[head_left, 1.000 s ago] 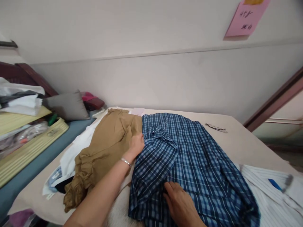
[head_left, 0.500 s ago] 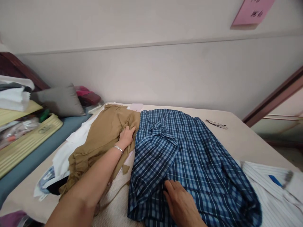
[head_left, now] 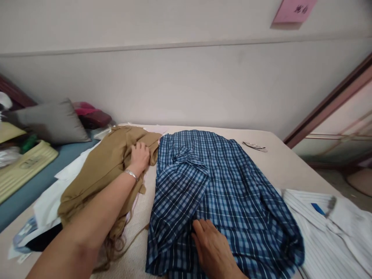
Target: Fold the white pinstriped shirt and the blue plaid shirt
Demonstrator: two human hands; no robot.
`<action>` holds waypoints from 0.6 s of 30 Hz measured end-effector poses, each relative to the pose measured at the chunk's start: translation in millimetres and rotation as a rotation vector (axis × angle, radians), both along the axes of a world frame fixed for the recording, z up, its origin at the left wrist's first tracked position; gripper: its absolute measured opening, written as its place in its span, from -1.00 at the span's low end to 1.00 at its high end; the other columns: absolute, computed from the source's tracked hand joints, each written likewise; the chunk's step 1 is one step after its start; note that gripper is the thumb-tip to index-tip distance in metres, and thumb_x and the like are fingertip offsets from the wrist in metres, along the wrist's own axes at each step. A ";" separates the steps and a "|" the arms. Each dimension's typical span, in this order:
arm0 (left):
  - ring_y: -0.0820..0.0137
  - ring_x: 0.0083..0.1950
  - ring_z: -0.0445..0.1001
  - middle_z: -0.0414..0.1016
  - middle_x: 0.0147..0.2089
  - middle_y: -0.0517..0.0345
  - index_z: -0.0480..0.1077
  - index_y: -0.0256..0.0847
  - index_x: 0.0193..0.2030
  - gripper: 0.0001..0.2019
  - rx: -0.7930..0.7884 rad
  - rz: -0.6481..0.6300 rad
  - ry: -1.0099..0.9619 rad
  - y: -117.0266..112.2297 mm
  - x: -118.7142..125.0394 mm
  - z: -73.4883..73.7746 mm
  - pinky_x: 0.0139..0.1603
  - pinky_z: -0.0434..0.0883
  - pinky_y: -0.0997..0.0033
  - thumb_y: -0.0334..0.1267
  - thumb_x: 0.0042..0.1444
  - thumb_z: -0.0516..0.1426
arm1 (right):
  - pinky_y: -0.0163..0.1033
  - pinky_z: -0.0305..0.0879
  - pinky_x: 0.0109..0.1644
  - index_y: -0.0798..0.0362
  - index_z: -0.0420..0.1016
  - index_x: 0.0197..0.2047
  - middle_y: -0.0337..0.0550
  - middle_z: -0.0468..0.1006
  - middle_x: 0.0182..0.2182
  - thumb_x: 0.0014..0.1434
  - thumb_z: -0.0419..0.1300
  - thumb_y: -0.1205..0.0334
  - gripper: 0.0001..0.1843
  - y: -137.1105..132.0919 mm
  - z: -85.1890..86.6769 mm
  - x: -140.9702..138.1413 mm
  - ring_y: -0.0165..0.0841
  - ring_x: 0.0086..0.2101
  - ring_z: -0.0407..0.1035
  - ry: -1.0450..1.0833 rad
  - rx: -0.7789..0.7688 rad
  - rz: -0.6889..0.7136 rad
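right hand [head_left: 213,248]: nearest, flat with fingers spread narrow, palm down on the lower part of the blue plaid shirt [head_left: 221,190], gripping nothing
blue plaid shirt: spread on the surface [head_left: 287,162], running from under the right hand out past its fingertips toward the wall
striped white shirt [head_left: 331,228]: to the outer side of the right hand, its edge touching the plaid shirt
left hand [head_left: 140,157]: farther out, fingers curled onto a bunched fold of the tan garment [head_left: 107,166]; a silver bracelet [head_left: 131,175] sits on the wrist
tan garment: under and to the outer side of the left hand, just beside the plaid shirt's collar
white cloth [head_left: 55,193]: beneath the tan garment
glasses [head_left: 255,146]: beyond the right hand, past the plaid shirt
grey pillow [head_left: 50,122]: far beyond the left hand, by the wall
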State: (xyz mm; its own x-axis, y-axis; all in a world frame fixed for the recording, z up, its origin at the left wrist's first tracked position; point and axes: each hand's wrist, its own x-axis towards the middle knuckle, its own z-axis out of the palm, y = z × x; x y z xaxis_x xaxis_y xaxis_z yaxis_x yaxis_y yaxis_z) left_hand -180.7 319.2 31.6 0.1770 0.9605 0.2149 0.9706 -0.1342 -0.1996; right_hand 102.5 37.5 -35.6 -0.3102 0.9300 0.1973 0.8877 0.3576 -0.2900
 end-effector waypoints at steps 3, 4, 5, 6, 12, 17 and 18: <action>0.05 0.22 0.30 0.44 0.09 -0.20 0.50 -0.23 -0.02 -0.70 -0.146 -0.267 0.024 0.2 22.3 -11.8 0.32 0.10 0.00 -0.37 0.25 -0.01 | -0.17 0.17 -0.29 -0.04 0.21 -0.19 -0.17 0.47 -0.31 0.21 0.07 0.55 -0.73 -0.5 0.8 0.1 -0.24 -0.29 0.40 -0.004 -0.003 -0.014; 0.08 0.20 0.33 0.46 0.08 -0.15 0.51 -0.19 -0.03 -0.73 -0.185 -0.285 0.024 2.7 24.3 -15.6 0.33 0.09 0.01 -0.35 0.22 0.03 | -0.18 0.17 -0.29 -0.04 0.21 -0.20 -0.18 0.46 -0.31 0.21 0.07 0.55 -0.73 -0.6 1.8 0.2 -0.24 -0.29 0.40 -0.003 -0.004 -0.013; 0.08 0.18 0.35 0.46 0.10 -0.11 0.51 -0.15 -0.01 -0.73 -0.201 -0.270 0.022 6.3 23.1 -18.6 0.35 0.07 -0.03 -0.33 0.20 0.07 | -0.18 0.17 -0.29 -0.04 0.20 -0.20 -0.18 0.46 -0.31 0.21 0.07 0.55 -0.73 -0.6 3.1 0.3 -0.25 -0.30 0.39 0.000 -0.004 -0.010; 0.07 0.18 0.36 0.45 0.14 -0.10 0.50 -0.12 0.03 -0.71 -0.201 -0.235 0.019 11.2 18.8 -20.6 0.37 0.04 -0.12 -0.31 0.20 0.09 | -0.18 0.17 -0.29 -0.05 0.20 -0.20 -0.18 0.46 -0.32 0.21 0.06 0.55 -0.73 -0.6 4.5 0.4 -0.26 -0.30 0.39 0.003 -0.004 -0.006; -0.21 0.35 0.18 0.35 0.24 -0.47 0.48 -0.42 0.07 -0.63 -0.102 0.083 0.010 42.8 -29.3 -14.9 0.31 -0.21 -0.57 -0.43 0.31 -0.09 | -0.18 0.18 -0.30 -0.05 0.21 -0.19 -0.19 0.46 -0.31 0.22 0.06 0.55 -0.73 -0.7 9.8 0.9 -0.26 -0.30 0.39 0.031 -0.033 0.013; -0.23 0.41 0.09 0.38 0.20 -0.50 0.47 -0.52 0.00 -0.74 -0.020 0.133 -0.154 44.4 -10.3 -8.5 0.38 -0.21 -0.45 -0.45 0.27 0.04 | -0.18 0.17 -0.30 -0.04 0.22 -0.20 -0.18 0.45 -0.31 0.22 0.05 0.55 -0.74 -1.2 8.4 0.4 -0.26 -0.30 0.38 0.026 -0.069 -0.002; -0.18 0.39 0.12 0.41 0.17 -0.46 0.46 -0.51 -0.01 -0.75 -0.024 0.095 -0.184 42.3 2.1 -7.9 0.39 -0.19 -0.40 -0.42 0.28 0.06 | -0.18 0.17 -0.29 -0.04 0.22 -0.21 -0.18 0.45 -0.31 0.22 0.05 0.55 -0.74 -1.2 8.4 0.0 -0.26 -0.30 0.37 0.024 -0.072 -0.005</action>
State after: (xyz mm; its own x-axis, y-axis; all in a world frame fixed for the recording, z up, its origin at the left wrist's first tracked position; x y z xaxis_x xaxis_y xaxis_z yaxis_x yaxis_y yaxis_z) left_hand -178.5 361.5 23.7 0.0455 0.9762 0.2121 0.9989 -0.0431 -0.0157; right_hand 102.5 36.3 -27.2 -0.3015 0.9435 0.1376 0.8819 0.3308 -0.3360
